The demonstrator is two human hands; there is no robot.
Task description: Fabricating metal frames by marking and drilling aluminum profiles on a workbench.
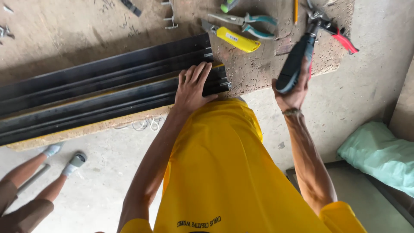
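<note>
Right now your left hand (192,88) presses flat on the black metal rails (103,92) while your right hand (293,92) holds a dark-handled tool (296,62).

Your left palm lies open, fingers spread toward 12 o'clock, resting on the rails' near end; it grasps nothing. The rails run off toward 9 o'clock across the worn workbench (258,71). Your right fist is wrapped tight round the tool's grip at 3 o'clock of the left hand, its head pointing to 1 o'clock. At 12 o'clock lie a yellow utility knife (238,40), teal-handled pliers (254,22) and red-handled cutters (343,39). Another person's legs (39,181) stand at 8 o'clock.
</note>
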